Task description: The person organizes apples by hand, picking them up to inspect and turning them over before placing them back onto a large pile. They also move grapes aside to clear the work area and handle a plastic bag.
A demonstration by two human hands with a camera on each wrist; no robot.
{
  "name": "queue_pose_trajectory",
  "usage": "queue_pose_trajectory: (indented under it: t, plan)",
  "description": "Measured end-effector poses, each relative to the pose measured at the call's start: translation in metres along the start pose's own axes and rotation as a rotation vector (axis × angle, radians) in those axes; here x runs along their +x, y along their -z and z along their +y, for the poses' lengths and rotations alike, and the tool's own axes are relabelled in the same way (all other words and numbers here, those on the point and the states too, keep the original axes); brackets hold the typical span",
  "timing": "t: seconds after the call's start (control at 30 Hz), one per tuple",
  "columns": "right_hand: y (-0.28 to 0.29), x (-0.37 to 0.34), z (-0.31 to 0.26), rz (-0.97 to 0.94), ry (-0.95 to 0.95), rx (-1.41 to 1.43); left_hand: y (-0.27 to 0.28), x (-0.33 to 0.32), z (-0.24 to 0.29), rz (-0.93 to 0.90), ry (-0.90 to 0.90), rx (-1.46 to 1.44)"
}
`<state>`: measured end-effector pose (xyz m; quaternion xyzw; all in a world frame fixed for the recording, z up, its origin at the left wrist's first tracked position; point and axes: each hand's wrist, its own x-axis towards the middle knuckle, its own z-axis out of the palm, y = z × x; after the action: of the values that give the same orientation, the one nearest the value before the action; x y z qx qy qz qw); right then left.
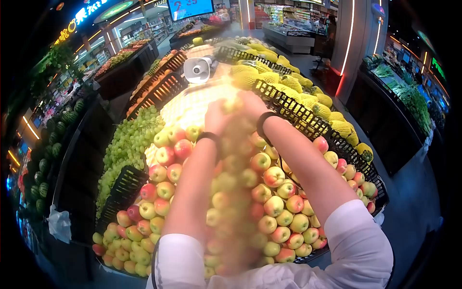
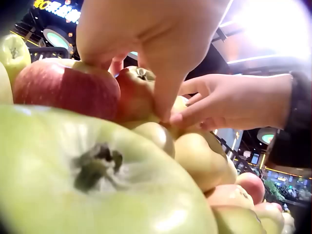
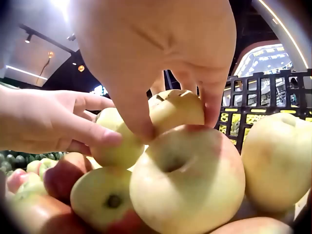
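L hand (image 2: 151, 36) gripping yellow-green apple (image 3: 114, 148); R hand (image 3: 163, 44) gripping 2nd apple (image 3: 176, 113) alongside; more apples (image 1: 274, 206) nr both.

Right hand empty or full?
Full: in the right wrist view, the right hand has its thumb and fingers on opposite sides of a yellowish apple. Whether it is lifted, cannot tell.

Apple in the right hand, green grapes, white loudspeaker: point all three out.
Held apple (image 3: 177, 112), right wrist view: middle of its visible side.
Green grapes (image 1: 129, 142), head view: middle of the heap.
White loudspeaker (image 1: 197, 70), head view: middle of its front.
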<state>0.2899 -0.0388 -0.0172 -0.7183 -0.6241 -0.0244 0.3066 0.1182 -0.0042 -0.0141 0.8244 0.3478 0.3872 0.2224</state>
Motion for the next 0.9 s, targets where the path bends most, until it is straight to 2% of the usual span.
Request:
queue_pose_trajectory:
  t: [0.07, 0.17, 0.27, 0.33, 0.5, 0.6, 0.7, 0.73, 0.83, 0.9]
  plan:
    - [-0.012, 0.006, 0.012, -0.053, 0.025, -0.03, -0.01, 0.004, -0.017, -0.017, -0.011, 0.095]
    - [-0.006, 0.008, 0.009, -0.202, 0.028, -0.069, 0.009, 0.01, -0.001, -0.239, 0.142, 0.182]
    - [0.004, 0.019, -0.003, -0.328, -0.023, -0.065, 0.014, 0.013, -0.002, -0.339, 0.101, 0.225]
    - [0.017, 0.016, -0.004, -0.392, -0.062, 0.057, 0.011, 0.014, -0.007, -0.328, 0.121, 0.219]
    - [0.007, 0.01, -0.008, -0.249, -0.117, 0.022, 0.001, 0.007, -0.005, -0.252, 0.163, 0.345]
    - [0.001, 0.009, -0.009, -0.267, -0.171, 0.037, -0.003, 0.005, 0.013, -0.284, 0.28, 0.446]
    - [-0.049, 0.028, 0.036, -0.098, -0.118, 0.299, -0.001, -0.004, 0.01, -0.209, 0.267, 0.428]
    - [-0.027, 0.013, 0.028, -0.072, -0.02, 0.155, 0.005, -0.006, 0.01, -0.213, 0.287, 0.394]
    - [0.036, -0.013, 0.006, -0.175, -0.077, 0.115, 0.033, -0.024, 0.012, -0.182, 0.118, 0.425]
    - [0.054, -0.02, 0.006, -0.189, -0.035, 0.08, 0.05, -0.029, 0.007, -0.08, 0.03, 0.457]
